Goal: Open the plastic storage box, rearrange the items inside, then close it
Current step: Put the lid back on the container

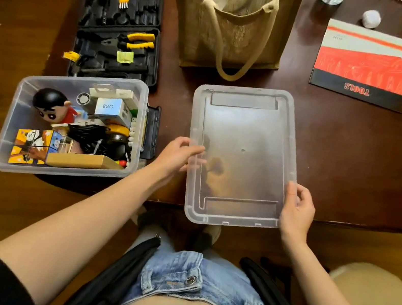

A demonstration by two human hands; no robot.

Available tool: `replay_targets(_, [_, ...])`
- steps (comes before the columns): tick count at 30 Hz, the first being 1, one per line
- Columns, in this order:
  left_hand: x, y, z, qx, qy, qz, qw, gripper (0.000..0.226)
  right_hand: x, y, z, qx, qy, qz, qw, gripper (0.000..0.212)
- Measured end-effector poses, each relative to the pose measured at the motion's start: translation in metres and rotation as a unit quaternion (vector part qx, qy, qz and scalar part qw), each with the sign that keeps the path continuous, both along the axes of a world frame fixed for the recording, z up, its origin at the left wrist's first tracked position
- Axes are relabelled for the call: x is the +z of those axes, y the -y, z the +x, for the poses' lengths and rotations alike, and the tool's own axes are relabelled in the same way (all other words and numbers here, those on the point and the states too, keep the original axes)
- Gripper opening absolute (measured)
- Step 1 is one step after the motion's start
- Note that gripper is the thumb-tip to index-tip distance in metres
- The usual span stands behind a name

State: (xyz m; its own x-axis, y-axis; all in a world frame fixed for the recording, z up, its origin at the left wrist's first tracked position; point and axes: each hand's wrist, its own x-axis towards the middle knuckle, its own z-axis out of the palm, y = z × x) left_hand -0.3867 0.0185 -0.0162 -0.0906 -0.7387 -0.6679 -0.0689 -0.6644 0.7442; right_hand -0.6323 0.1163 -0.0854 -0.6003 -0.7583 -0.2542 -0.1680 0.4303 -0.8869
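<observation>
The clear plastic storage box (12, 119) stands open at the table's left front corner. It holds a cartoon figure (53, 106), a picture cube (31, 146), a brown cardboard box (83, 160), black cables (94, 139) and small white boxes (112, 107). Its clear lid (240, 156) lies upside down to the right, over the table's front edge. My left hand (180, 155) grips the lid's left rim. My right hand (297, 209) grips its right rim near the front corner.
An open black tool case (121, 28) with yellow-handled pliers lies behind the box. A tan burlap tote bag (231, 20) stands at the back middle. A red "TOOLS" booklet (363, 62) lies at the right, with a white ball (371, 19) behind it.
</observation>
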Motion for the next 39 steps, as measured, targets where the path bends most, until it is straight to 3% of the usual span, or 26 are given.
replay_targets(4, [0.016, 0.009, 0.007, 0.053, -0.071, -0.066, 0.994, 0.007, 0.006, 0.004, 0.002, 0.022, 0.028, -0.013, 0.999, 0.02])
replay_targets(12, [0.026, 0.01, 0.043, 0.172, -0.024, -0.15, 0.973, 0.009, 0.034, 0.037, 0.035, 0.059, 0.125, -0.031, 0.99, 0.027])
replay_targets(15, [0.031, 0.009, 0.065, 0.261, -0.043, -0.149, 0.953, 0.011, 0.045, 0.06, 0.055, 0.047, 0.204, -0.038, 0.977, 0.022])
replay_targets(20, [0.038, -0.004, 0.108, 0.37, -0.083, -0.163, 0.911, 0.011, 0.063, 0.091, 0.1, 0.083, 0.289, -0.016, 0.954, 0.047])
replay_targets(23, [0.04, -0.016, 0.135, 0.42, -0.114, -0.17, 0.884, 0.007, 0.075, 0.102, 0.134, 0.145, 0.306, -0.008, 0.941, 0.036])
replay_targets(29, [0.038, -0.037, 0.186, 0.473, -0.131, -0.171, 0.855, 0.014, 0.091, 0.124, 0.197, 0.247, 0.236, -0.002, 0.94, 0.017])
replay_targets(33, [0.037, -0.046, 0.23, 0.523, -0.115, -0.159, 0.829, 0.032, 0.089, 0.147, 0.226, 0.262, 0.185, 0.001, 0.947, 0.034])
replay_targets(36, [0.036, -0.047, 0.262, 0.552, -0.061, -0.149, 0.818, 0.035, 0.083, 0.16, 0.24, 0.302, 0.174, 0.018, 0.937, 0.034])
replay_targets(39, [0.034, -0.04, 0.287, 0.544, 0.018, -0.113, 0.831, 0.021, 0.074, 0.172, 0.255, 0.329, 0.11, 0.039, 0.937, 0.023])
